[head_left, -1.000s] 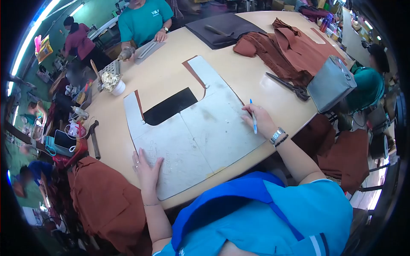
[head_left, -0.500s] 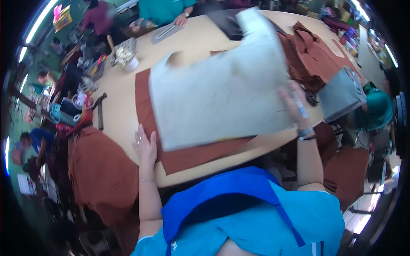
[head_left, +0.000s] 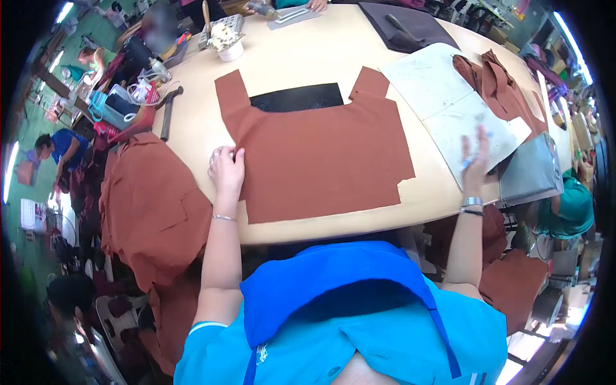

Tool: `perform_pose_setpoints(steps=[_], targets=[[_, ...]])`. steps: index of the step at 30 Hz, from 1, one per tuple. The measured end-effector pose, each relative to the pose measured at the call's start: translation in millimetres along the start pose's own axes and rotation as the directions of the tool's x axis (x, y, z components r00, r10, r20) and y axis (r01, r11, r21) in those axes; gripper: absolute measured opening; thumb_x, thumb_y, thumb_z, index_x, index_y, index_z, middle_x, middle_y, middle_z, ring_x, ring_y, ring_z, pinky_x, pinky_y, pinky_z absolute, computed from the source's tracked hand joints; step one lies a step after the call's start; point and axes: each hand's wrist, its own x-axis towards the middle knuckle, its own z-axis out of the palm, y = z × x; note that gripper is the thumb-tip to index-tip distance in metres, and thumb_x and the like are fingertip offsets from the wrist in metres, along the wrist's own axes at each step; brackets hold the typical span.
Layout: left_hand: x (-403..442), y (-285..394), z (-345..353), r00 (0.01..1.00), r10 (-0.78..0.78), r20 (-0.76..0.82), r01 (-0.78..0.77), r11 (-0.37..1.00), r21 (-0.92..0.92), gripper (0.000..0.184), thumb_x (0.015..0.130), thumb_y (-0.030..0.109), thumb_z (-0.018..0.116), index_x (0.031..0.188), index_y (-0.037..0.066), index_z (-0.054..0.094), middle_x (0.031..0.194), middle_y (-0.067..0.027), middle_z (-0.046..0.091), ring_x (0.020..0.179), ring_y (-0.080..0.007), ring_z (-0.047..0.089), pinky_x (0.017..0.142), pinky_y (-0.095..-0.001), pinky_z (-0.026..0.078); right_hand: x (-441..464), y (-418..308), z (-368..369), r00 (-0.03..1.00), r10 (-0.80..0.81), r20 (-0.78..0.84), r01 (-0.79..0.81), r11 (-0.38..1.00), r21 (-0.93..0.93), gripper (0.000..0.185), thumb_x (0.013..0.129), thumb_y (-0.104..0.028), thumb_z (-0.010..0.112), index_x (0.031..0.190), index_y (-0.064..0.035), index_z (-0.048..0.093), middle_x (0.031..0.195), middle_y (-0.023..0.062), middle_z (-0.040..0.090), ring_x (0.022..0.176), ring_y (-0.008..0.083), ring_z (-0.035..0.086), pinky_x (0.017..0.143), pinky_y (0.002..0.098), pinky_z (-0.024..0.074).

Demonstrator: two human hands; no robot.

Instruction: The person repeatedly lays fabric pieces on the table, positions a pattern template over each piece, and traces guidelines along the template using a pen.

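Note:
A brown sheet cut to a pattern [head_left: 321, 160], leather or cloth, lies flat with two strap-like tabs pointing away from me. My left hand [head_left: 226, 168] is at its left edge, fingers curled and pinching the material. Under its far side shows a black slab [head_left: 305, 96]. To the right, the large pale pattern board [head_left: 443, 90] lies on the table, partly over other brown pieces. Over its near end is my right hand [head_left: 476, 157], blurred, fingers partly spread, with a thin white-and-blue pen across it.
A hammer [head_left: 168, 115] lies at the table's left, near a red tray of supplies. A white flower pot [head_left: 230, 50] stands farther back. Brown material [head_left: 151, 205] hangs over the left edge. A grey box [head_left: 532, 170] is at the right; another person's hand [head_left: 316, 5] is across the table.
The pale board has moved from above the brown sheet to the right side, along with my right hand. The brown sheet is now uncovered, and my left fingers have closed on its edge.

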Motion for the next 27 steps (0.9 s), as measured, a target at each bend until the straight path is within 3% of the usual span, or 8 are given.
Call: perform_pose_setpoints(steps=[2, 4, 7, 10, 12, 14, 18, 27], targets=[[14, -4, -2, 0.998, -0.027, 0.06, 0.042, 0.963, -0.266, 0.036, 0.095, 0.031, 0.058, 0.114, 0.002, 0.058, 0.116, -0.0165, 0.061, 0.112, -0.0263, 0.057, 0.094, -0.0391, 0.045, -28, 2, 41, 0.921, -0.139, 0.364, 0.313, 0.82, -0.479, 0.054, 0.091, -0.02, 0.068, 0.136, 0.0015, 0.047, 0.134, 0.0176, 0.056, 0.125, 0.0274, 0.052, 0.104, 0.0383, 0.0413], [30, -37, 4, 0.999, -0.031, 0.038, 0.048, 0.758, -0.65, 0.036, 0.097, 0.028, 0.055, 0.118, -0.001, 0.056, 0.118, -0.0171, 0.061, 0.114, -0.024, 0.056, 0.096, -0.0368, 0.044, -55, -14, 85, 0.831, -0.096, 0.548, 0.378, 0.82, -0.43, 0.049, 0.091, -0.02, 0.068, 0.133, -0.0001, 0.052, 0.131, 0.0173, 0.058, 0.124, 0.027, 0.053, 0.104, 0.038, 0.0417], [15, -49, -68, 0.963, -0.26, -0.068, 0.112, 0.619, -0.778, 0.039, 0.099, 0.025, 0.053, 0.125, -0.004, 0.052, 0.123, -0.0149, 0.059, 0.115, -0.0206, 0.054, 0.1, -0.0338, 0.042, -76, -26, 112, 0.76, 0.003, 0.65, 0.346, 0.845, -0.408, 0.043, 0.094, -0.022, 0.064, 0.131, -0.0022, 0.054, 0.125, 0.0146, 0.063, 0.12, 0.0243, 0.057, 0.103, 0.0365, 0.0432], [2, -138, -148, 0.865, -0.431, -0.257, 0.05, 0.584, -0.81, 0.04, 0.098, 0.024, 0.056, 0.127, -0.002, 0.053, 0.123, -0.0126, 0.06, 0.115, -0.02, 0.053, 0.102, -0.0343, 0.04, -101, -45, 160, 0.662, 0.113, 0.741, -0.096, 0.993, -0.066, 0.037, 0.098, -0.026, 0.057, 0.125, -0.0016, 0.056, 0.119, 0.0149, 0.066, 0.112, 0.0247, 0.062, 0.1, 0.0362, 0.0458], [-34, -219, -210, 0.771, -0.522, -0.365, 0.093, 0.659, -0.746, 0.04, 0.096, 0.024, 0.058, 0.127, -0.002, 0.054, 0.123, -0.0119, 0.06, 0.115, -0.021, 0.054, 0.102, -0.0358, 0.041, -124, -130, 182, 0.427, 0.192, 0.884, -0.545, 0.834, 0.083, 0.035, 0.101, -0.029, 0.05, 0.116, 0.0004, 0.06, 0.112, 0.0181, 0.067, 0.106, 0.0269, 0.064, 0.098, 0.0379, 0.0481], [-89, -260, -267, 0.601, -0.744, -0.293, 0.035, 0.39, -0.92, 0.037, 0.096, 0.024, 0.057, 0.124, 0.0, 0.057, 0.123, -0.0119, 0.061, 0.114, -0.0229, 0.056, 0.102, -0.0374, 0.041, -137, -207, 189, 0.14, 0.028, 0.99, -0.681, 0.728, 0.076, 0.037, 0.101, -0.031, 0.05, 0.107, 0.0032, 0.062, 0.108, 0.0242, 0.067, 0.105, 0.0328, 0.065, 0.096, 0.0417, 0.0494], [-246, -391, -322, 0.491, -0.77, -0.407, 0.069, 0.5, -0.863, 0.04, 0.098, 0.024, 0.05, 0.129, -0.001, 0.053, 0.127, -0.0131, 0.059, 0.116, -0.026, 0.057, 0.103, -0.0394, 0.042, -151, -263, 198, -0.17, -0.483, 0.859, -0.837, 0.531, 0.132, 0.035, 0.1, -0.029, 0.052, 0.108, 0.0039, 0.061, 0.108, 0.026, 0.065, 0.107, 0.0357, 0.063, 0.099, 0.0451, 0.0454], [-556, -377, -245, 0.0, -0.744, -0.669, 0.828, 0.375, -0.417, 0.042, 0.097, 0.024, 0.052, 0.127, -0.005, 0.055, 0.123, -0.021, 0.06, 0.109, -0.0308, 0.059, 0.095, -0.0383, 0.044, -164, -266, 220, -0.203, -0.773, 0.601, -0.957, 0.287, 0.045, 0.031, 0.097, -0.023, 0.058, 0.11, 0.0053, 0.059, 0.109, 0.03, 0.063, 0.111, 0.0422, 0.059, 0.106, 0.0528, 0.0363]])
